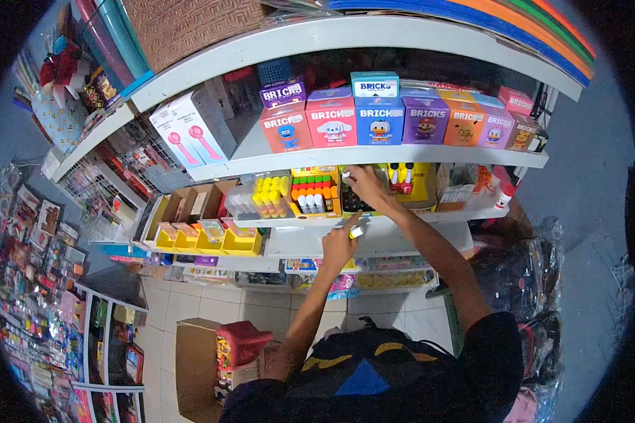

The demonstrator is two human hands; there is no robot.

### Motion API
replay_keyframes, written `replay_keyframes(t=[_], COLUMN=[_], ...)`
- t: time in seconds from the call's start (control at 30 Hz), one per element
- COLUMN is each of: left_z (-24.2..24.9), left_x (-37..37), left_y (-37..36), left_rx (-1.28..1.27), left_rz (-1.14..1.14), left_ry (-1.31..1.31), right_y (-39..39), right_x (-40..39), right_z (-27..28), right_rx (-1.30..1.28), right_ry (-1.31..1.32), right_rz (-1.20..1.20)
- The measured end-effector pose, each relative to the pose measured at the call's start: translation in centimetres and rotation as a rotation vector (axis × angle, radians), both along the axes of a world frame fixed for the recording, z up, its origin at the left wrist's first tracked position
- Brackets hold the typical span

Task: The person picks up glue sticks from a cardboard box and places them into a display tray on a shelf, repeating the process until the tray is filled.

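Note:
My left hand (pixel 339 247) is closed around a small white and yellow bottle (pixel 356 232), just in front of the shelf edge. My right hand (pixel 364 185) reaches over a box of dark-topped items (pixel 351 200) on the middle shelf, its fingers bent near a small white item (pixel 346 175). Whether the fingers grip that item is too small to tell. Left of the hand stands a display box of glue sticks (pixel 314 192) with green, orange and white parts. Red and black bottles (pixel 401 179) stand to the right of it.
Colourful bricks boxes (pixel 379 121) line the upper shelf (pixel 374 156). Yellow bins (pixel 241 242) and clear tubs with yellow caps (pixel 269 196) are at left. An open cardboard box (pixel 194 370) stands on the floor at lower left. Plastic-wrapped bags (pixel 525 278) are at right.

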State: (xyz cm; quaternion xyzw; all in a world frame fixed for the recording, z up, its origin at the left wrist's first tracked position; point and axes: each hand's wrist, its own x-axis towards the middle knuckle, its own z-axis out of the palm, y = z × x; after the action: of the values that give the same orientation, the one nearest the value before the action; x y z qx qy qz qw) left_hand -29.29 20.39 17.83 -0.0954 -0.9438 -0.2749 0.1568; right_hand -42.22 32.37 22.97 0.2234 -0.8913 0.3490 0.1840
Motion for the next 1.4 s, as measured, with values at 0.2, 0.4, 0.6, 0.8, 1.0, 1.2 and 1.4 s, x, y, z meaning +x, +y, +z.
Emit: replay_keyframes(t=[0.2, 0.4, 0.6, 0.8, 1.0, 1.2, 1.4], left_z=[-0.1, -0.1, -0.7, -0.1, 1.1, 3.7, 3.4], left_x=[-0.1, 0.1, 0.2, 0.1, 0.2, 0.3, 0.1], left_y=[-0.2, -0.2, -0.2, -0.2, 0.4, 1.1, 2.2], left_rx=[0.029, -0.029, 0.010, -0.001, 0.695, 0.657, 0.647], left_rz=[-0.024, -0.042, -0.059, -0.035, -0.107, -0.170, -0.343], left_ry=[0.050, 0.017, 0.054, 0.016, -0.010, -0.037, 0.051], right_y=[0.1, -0.1, -0.6, 0.6, 3.9, 5.9, 5.9], right_x=[1.0, 1.2, -1.6, 2.2, 5.7, 10.1, 9.1], right_z=[1.2, 1.6, -2.3, 1.2, 3.4, 5.4, 4.0], right_rx=[-0.029, 0.007, -0.078, 0.128, -0.386, -0.335, -0.362], right_ry=[-0.024, 0.066, 0.091, -0.009, -0.232, -0.460, -0.360], right_rz=[0.089, 0.067, 0.128, 0.109, 0.305, 0.499, 0.383])
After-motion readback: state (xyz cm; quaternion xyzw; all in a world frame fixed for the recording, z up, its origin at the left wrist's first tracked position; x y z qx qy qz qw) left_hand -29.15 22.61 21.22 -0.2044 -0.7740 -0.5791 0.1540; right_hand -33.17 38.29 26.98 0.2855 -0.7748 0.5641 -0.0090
